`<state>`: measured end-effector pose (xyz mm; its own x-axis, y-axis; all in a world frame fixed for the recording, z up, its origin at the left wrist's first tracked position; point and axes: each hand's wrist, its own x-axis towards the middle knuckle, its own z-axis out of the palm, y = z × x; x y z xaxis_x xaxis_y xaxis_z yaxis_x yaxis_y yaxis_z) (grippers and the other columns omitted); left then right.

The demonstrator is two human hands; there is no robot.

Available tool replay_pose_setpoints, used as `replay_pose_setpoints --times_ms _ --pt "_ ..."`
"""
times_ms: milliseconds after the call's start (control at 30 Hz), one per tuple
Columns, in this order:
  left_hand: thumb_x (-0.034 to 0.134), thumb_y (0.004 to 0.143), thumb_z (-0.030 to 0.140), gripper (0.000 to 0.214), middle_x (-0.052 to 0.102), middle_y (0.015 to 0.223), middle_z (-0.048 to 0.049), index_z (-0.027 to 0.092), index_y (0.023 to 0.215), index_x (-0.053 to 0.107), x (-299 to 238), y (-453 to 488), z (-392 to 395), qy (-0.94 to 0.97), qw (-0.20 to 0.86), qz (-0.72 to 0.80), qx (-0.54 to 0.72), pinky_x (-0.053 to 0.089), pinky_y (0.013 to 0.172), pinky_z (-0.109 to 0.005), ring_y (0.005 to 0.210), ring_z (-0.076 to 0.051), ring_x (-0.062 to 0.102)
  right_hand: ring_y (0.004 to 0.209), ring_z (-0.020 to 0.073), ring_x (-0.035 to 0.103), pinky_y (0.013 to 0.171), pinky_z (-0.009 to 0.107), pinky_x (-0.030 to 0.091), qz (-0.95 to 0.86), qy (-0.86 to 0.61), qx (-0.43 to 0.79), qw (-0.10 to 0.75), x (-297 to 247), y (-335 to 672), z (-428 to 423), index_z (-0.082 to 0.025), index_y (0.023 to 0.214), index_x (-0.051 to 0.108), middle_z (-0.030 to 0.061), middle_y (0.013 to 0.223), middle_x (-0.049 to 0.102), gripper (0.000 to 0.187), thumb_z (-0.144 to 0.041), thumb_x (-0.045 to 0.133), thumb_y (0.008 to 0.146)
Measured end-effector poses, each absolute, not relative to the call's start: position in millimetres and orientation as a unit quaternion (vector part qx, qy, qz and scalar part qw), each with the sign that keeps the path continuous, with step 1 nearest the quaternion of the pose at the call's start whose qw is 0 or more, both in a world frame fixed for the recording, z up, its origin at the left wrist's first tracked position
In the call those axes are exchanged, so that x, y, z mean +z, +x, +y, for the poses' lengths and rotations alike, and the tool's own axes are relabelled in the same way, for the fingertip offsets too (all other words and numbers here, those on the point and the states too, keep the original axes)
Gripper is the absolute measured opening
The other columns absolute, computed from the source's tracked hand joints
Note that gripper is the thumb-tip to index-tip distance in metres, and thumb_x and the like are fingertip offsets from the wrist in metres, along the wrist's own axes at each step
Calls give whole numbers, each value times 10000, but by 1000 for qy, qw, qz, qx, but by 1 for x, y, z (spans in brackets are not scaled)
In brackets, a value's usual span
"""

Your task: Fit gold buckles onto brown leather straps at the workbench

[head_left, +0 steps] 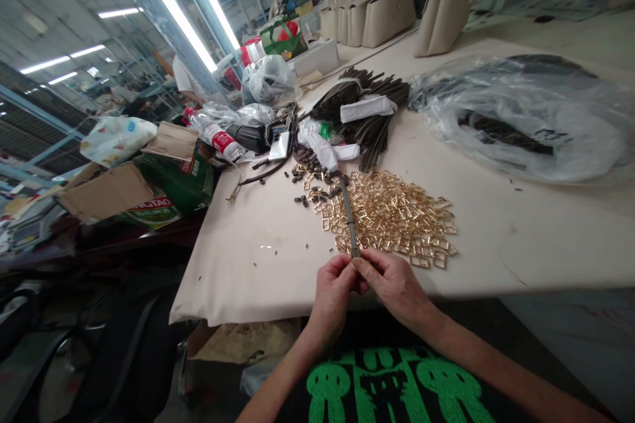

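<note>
A narrow dark olive strap (pixel 348 210) runs from my hands away across the table, with a small loop around it partway along. My left hand (pixel 335 283) pinches its near end at the table's front edge. Pressed against the same end, the thumb and fingers of my right hand (pixel 391 279) are closed too; the very tip is hidden between them. Just beyond lies a heap of gold rectangular buckle rings (pixel 397 215). Small dark strap loops (pixel 325 196) are scattered at the heap's left side.
Behind the heap are a bundle of dark straps (pixel 374 119) and clear plastic bags (pixel 536 122). Beige handbags (pixel 391 13) stand at the back. A bottle (pixel 215 135) and phone-like white object (pixel 279 145) sit left, beside an open green carton (pixel 163 195).
</note>
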<state>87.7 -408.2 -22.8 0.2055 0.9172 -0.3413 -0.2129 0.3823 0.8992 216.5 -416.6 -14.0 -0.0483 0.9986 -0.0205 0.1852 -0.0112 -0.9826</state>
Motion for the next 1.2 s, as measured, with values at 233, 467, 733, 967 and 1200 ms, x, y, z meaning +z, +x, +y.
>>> replay_pose_setpoints --times_ms 233,467,733,967,1200 --pt "680 762 310 178 559 567 34 143 732 627 -21 89 -408 400 645 488 431 375 561 -218 541 -89 478 625 166 645 583 261 508 -502 -505 546 441 -14 214 -415 -180 885 630 10 706 678 221 -389 561 890" --pt "666 715 223 90 572 570 35 148 720 617 -24 88 -407 355 675 483 430 378 551 -205 526 -84 493 796 192 687 714 323 557 -616 -574 263 470 -25 220 -421 -232 1164 569 73 1074 656 294 -293 632 883" --pt "665 755 257 117 582 565 27 145 737 634 -19 89 -407 390 644 492 436 400 574 -220 541 -97 509 841 191 671 723 298 528 -733 -525 134 412 -13 227 -419 -231 1051 679 68 1011 677 193 -265 500 986" --pt "690 805 398 268 576 571 23 147 739 622 -18 89 -408 396 658 469 437 404 588 -229 539 -97 506 556 158 624 532 274 505 -514 -569 405 498 -24 222 -412 -218 1016 551 -1 743 647 270 -423 643 866" --pt "708 791 407 280 584 581 15 139 739 648 -23 91 -409 392 663 475 425 404 571 -218 543 -96 503 670 188 605 604 292 458 -592 -563 399 416 -14 222 -407 -209 704 589 22 685 636 327 -414 472 930"
